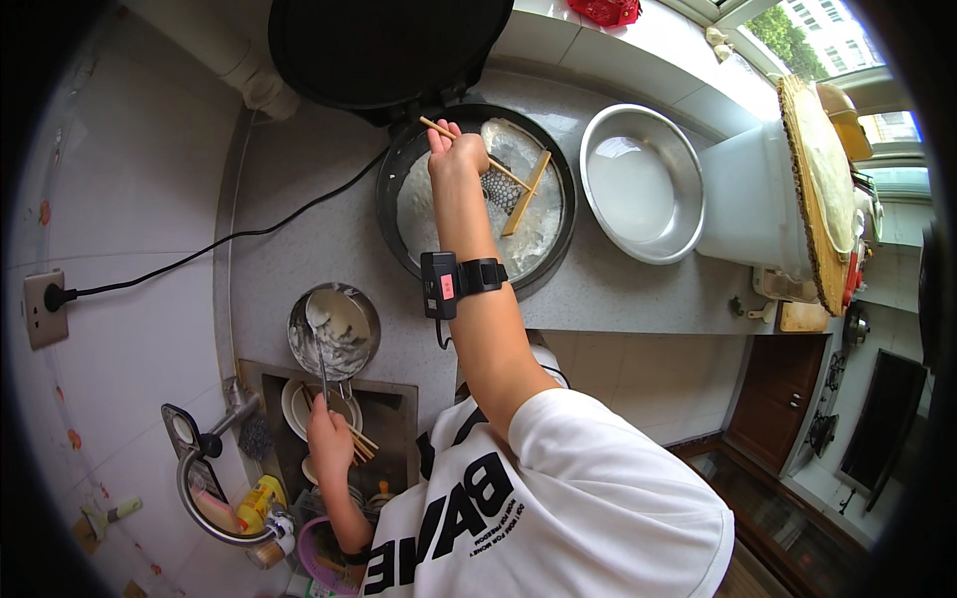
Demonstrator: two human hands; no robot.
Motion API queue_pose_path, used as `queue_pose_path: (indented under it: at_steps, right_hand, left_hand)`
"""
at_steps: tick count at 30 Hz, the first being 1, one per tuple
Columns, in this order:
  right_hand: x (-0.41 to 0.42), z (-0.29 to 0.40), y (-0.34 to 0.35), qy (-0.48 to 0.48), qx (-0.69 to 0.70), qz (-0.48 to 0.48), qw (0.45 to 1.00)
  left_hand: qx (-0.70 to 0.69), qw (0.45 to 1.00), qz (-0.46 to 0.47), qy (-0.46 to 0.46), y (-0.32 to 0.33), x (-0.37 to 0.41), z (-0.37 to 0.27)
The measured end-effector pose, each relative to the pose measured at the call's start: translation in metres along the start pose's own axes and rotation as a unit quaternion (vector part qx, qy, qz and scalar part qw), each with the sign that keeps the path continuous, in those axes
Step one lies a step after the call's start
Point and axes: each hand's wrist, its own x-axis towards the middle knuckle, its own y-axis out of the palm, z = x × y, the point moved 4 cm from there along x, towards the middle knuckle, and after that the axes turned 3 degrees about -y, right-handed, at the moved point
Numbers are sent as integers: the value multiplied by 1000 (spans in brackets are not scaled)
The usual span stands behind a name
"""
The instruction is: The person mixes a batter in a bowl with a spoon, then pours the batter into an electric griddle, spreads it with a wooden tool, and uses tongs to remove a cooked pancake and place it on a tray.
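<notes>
My right hand (460, 153) grips the thin stick of a wooden T-shaped batter spreader (528, 193) over a round black electric griddle (385, 202). The spreader's crossbar rests on pale, unevenly spread batter (544, 235). A patterned patch of the cooking surface shows bare near the middle, and my forearm hides part of the pan. Lower left, my left hand (330, 437) holds the handle of a metal ladle (318, 318). The ladle's bowl sits inside a metal pot (368, 303) smeared with white batter.
The griddle's black lid (389, 45) stands raised behind it. A metal basin (695, 217) of cloudy liquid sits to the right, beside a white bin (740, 202) topped by a round woven mat (804, 202). A power cord (299, 202) crosses the counter. The sink (404, 418) holds bowls and chopsticks.
</notes>
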Motion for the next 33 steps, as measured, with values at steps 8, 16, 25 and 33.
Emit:
queue_pose_path:
  at_steps: [8,16,25,33]
  right_hand:
    - [-7,-38,23,51,-73,57,994]
    - [-44,-47,-20,23,-201,126,971]
    - [-10,-14,-1,15,-121,50,991]
    - [-43,-76,-24,91,-265,137,950]
  left_hand:
    - [1,1000,7,-15,1,-1,3]
    - [-1,1000,1,-27,1,-2,4]
    - [-5,1000,-7,-5,2,-1,3]
    - [-10,1000,2,-12,2,0,6]
